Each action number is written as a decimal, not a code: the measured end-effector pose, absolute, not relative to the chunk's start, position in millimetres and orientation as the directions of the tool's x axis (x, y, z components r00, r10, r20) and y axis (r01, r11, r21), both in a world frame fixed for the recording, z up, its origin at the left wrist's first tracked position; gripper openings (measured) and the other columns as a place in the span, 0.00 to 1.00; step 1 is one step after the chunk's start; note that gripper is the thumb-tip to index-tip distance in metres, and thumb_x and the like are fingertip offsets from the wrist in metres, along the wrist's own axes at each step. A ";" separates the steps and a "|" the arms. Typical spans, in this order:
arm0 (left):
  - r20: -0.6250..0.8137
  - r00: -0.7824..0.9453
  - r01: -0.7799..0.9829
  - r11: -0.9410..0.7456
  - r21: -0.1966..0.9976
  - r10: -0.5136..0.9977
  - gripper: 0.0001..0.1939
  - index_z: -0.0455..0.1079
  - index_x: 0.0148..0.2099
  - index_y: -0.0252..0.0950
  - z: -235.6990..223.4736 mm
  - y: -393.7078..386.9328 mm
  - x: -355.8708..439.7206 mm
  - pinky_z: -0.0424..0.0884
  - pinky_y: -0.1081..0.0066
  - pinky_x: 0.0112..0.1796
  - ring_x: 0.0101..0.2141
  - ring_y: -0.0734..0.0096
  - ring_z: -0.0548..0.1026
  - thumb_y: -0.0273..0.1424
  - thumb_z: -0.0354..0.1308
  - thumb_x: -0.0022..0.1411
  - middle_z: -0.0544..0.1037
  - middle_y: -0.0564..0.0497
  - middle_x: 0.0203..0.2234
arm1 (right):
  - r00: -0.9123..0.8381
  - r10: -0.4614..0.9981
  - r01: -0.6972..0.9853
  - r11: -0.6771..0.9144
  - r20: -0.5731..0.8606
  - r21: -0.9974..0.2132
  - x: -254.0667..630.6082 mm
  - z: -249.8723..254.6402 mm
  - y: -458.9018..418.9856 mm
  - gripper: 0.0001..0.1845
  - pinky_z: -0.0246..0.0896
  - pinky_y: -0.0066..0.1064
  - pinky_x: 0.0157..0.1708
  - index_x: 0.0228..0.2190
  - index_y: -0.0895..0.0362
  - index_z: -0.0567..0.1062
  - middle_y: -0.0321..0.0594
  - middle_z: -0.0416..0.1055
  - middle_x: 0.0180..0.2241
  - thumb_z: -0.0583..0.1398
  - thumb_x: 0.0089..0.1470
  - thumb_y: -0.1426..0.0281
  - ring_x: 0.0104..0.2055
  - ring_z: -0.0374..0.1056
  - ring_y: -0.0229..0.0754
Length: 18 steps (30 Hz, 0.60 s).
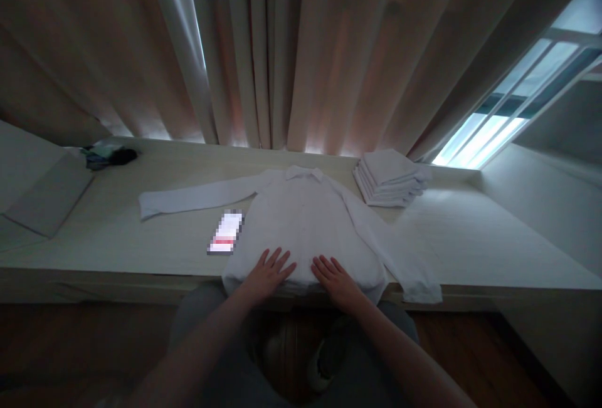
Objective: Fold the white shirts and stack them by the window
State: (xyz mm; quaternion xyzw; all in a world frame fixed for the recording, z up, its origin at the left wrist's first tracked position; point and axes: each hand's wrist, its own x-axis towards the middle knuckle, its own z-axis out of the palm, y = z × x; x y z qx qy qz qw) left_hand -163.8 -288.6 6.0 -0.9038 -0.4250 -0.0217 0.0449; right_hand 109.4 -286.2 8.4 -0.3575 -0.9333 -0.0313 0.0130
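Observation:
A white long-sleeved shirt (305, 220) lies spread on the pale ledge, its collar pointing away from me and its hem hanging over the front edge. One sleeve stretches out to the left; the other slants down to the right, with its cuff past the edge. My left hand (268, 273) rests flat on the lower left front, fingers spread. On the lower right front, my right hand (335, 277) lies flat too, its fingers stretched out. Neither hand grips the cloth. Left of the shirt is a phone (226, 232) with a lit, blurred screen.
A stack of folded white clothes (388, 179) sits at the back right of the ledge (470, 239). Dark and green cloth items (110, 154) lie at the back left, near a white box-like object (47, 188). Curtains (352, 51) hang behind; a barred window (508, 101) is at right.

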 end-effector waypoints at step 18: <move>0.047 0.620 0.784 -0.618 -0.051 0.783 0.30 0.39 0.62 0.53 11.3 -294.0 -164.1 0.36 0.50 0.56 0.61 0.62 0.36 0.29 0.45 0.62 0.43 0.53 0.62 | -0.743 0.668 0.668 0.744 0.044 -0.021 112.2 6.7 -288.4 0.35 0.34 0.46 0.58 0.59 0.57 0.47 0.41 0.39 0.61 0.47 0.49 0.80 0.62 0.31 0.45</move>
